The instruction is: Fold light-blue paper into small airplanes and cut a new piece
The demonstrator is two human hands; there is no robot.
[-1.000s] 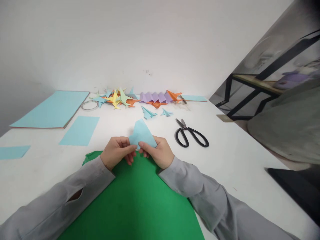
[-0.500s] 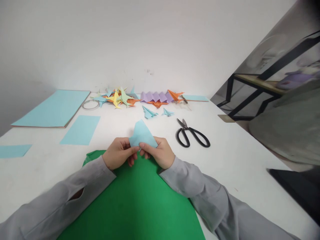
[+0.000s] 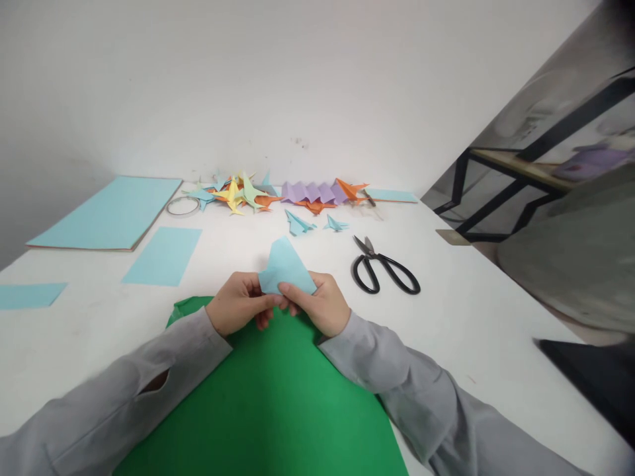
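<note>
Blue paper [image 3: 286, 264], one piece, was gripped by left hand [image 3: 241, 304] and right hand [image 3: 325, 305]; two paper planes [image 3: 299, 225] lay beyond.

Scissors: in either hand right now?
No, the scissors lie on the white table, right of the right hand.

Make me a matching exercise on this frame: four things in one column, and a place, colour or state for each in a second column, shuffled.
Things
1. Scissors
2. Peaked light blue paper
3. Purple paper
4. Large sheet nearest the camera

Places, colours, states
A. Green
B. Under the thumb of the right hand
C. Folded into zigzag pleats
D. Lying on the white table with the blades apart

Right pairs: 1-D, 2-B, 3-C, 4-A
</note>
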